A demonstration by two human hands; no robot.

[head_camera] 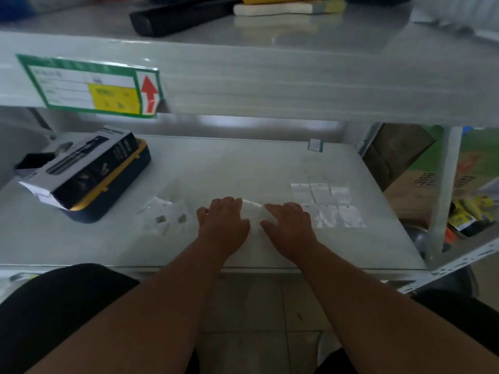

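Note:
My left hand [222, 222] and my right hand [289, 226] lie side by side on the lower shelf [243, 163], both on a small clear plastic bag [253, 211] between them. The fingers curl over its edges; how firmly they hold it is hidden. To the right, several small clear bags [326, 205] lie flat in neat rows. To the left lie loose clear bags [164, 217] with small dark parts inside.
A dark blue and yellow case with a printed cardboard sleeve [89, 174] sits at the shelf's left. Above runs the upper shelf's front beam with a green label and red arrow [91, 86]. A cardboard box [421, 184] and a white upright post [442, 190] stand at the right.

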